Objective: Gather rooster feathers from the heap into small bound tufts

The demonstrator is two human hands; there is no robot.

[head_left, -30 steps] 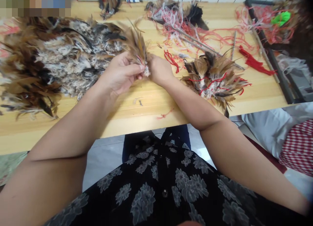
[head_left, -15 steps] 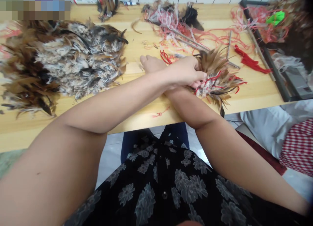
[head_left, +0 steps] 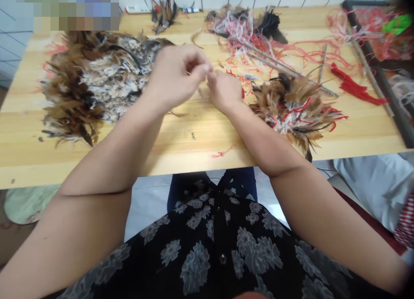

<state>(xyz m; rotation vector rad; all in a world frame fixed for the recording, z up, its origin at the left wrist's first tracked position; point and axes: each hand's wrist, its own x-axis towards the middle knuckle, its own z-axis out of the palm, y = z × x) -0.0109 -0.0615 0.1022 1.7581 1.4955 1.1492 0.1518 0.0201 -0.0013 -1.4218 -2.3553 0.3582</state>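
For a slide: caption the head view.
Left hand and right hand close together beside brown feather cluster with red strands.

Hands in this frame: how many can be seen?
2: the left hand by the right edge of the large feather pile, the right hand nearer the red-threaded feather bundle. The pixelated corner may hide others.

A person wears a black shirt printed with gray outlined flowers, at least 2 round buttons down its front, and dark blue trousers.
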